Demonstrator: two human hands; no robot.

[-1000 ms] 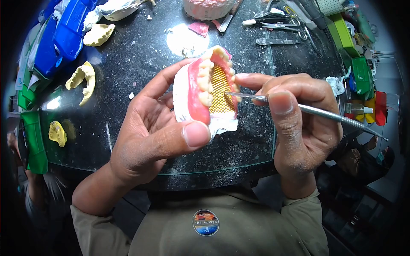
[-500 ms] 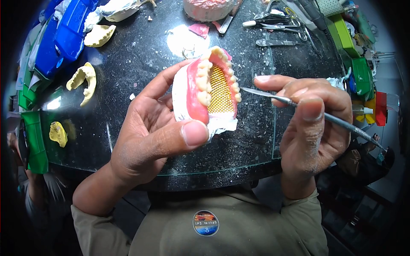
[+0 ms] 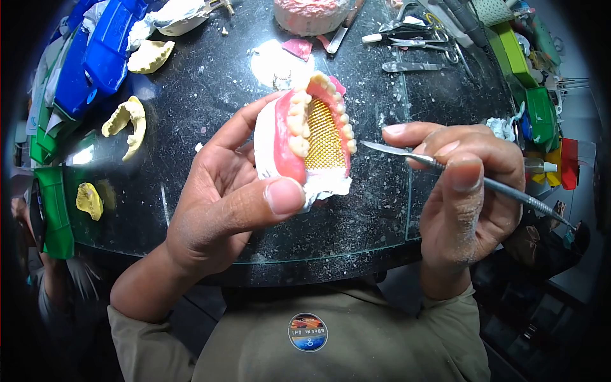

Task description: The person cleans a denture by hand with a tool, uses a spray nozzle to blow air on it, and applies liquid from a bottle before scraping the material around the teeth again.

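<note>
My left hand point(image 3: 223, 197) is wrapped round a white plaster dental model point(image 3: 266, 143), its thumb on the near edge. The model carries pink wax point(image 3: 286, 149), a curved row of cream teeth point(image 3: 298, 124) and a gold mesh plate point(image 3: 324, 137) across the palate. In my right hand point(image 3: 471, 184), a metal carving tool point(image 3: 509, 186) is pinched between thumb and fingers. Its pointed blade faces left, just right of the teeth, with a small gap between them.
Yellowish plaster pieces point(image 3: 135, 127) lie at the left near blue bins point(image 3: 111, 51). A pink-topped model point(image 3: 312, 16) stands at the back. Scissors point(image 3: 423, 43) and a metal blade point(image 3: 414, 67) lie at back right. A green bin point(image 3: 541, 114) stands at the right edge.
The model in my left hand has shifted slightly left and turned a little. My right hand and the tool are slightly lower and further right, with a wider gap to the teeth.
</note>
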